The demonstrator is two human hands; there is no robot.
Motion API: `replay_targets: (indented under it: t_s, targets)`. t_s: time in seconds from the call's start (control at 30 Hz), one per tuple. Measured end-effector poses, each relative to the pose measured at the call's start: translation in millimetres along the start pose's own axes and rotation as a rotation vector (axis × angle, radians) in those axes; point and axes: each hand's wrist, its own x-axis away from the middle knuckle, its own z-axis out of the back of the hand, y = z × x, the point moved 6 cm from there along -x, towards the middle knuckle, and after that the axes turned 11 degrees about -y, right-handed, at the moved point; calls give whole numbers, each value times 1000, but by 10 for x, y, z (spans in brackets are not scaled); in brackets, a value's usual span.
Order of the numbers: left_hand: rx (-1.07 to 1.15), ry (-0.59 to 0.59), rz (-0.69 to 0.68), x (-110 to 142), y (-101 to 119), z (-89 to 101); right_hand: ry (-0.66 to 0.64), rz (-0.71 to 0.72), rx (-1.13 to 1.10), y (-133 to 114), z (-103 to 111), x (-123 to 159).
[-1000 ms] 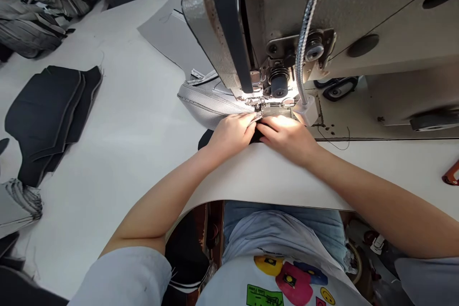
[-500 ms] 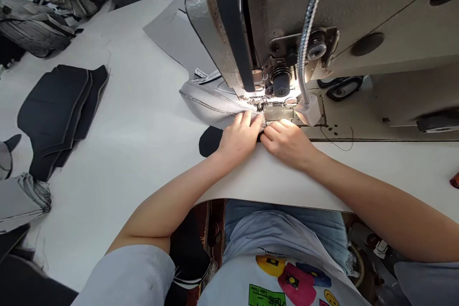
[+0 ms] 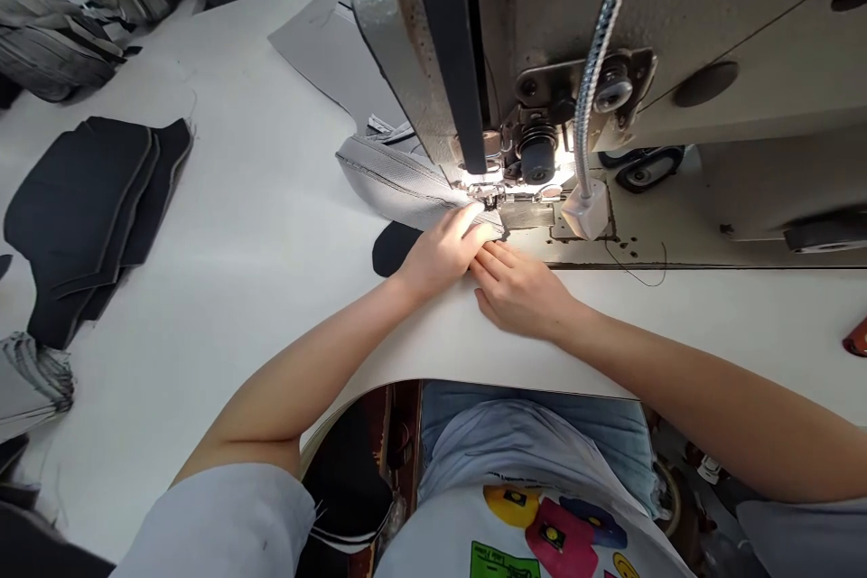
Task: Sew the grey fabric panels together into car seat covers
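Observation:
In the head view, a grey mesh sewn fabric piece (image 3: pixel 389 185) lies under the needle area of a sewing machine (image 3: pixel 498 194), its seam running lengthwise. My left hand (image 3: pixel 440 248) grips its near edge, with the fingers on top close to the presser foot. Beneath the fabric a black fabric piece (image 3: pixel 395 248) shows to the left of my wrist. My right hand (image 3: pixel 518 289) rests with fingers stretched out and thumb apart. Its fingertips meet the left fingers at the fabric's edge, where the contact is partly hidden.
Dark cut panels (image 3: pixel 95 217) lie stacked on the white table (image 3: pixel 237 289) at left, above a grey bundle (image 3: pixel 33 384). A flexible lamp (image 3: pixel 586 209) hangs beside the needle. A loose thread (image 3: pixel 637 275) curls on the machine bed. A red object (image 3: pixel 857 340) sits at the right edge.
My right hand has moved left and slightly down, its curled fingers straightening towards the left fingertips. The left hand has shifted slightly left. The camera view has also shifted a little.

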Motion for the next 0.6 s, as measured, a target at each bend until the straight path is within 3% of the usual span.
replay_targets:
  t_s: [0.13,0.3,0.5,0.6]
  targets:
    - [-5,-66,-34,-48,-24,143,-121,-43,-76,-71,-68,-111]
    - [69,-159,-121,-91,-26,201,-130,-18,-127,-72,-71,-125]
    - [14,-136,-35,-99,2,193,-254,20,-43,-140,-108,-180]
    - [-1,-197,-45,-143,18,179,-298,-22,5,-231,-178,-317]
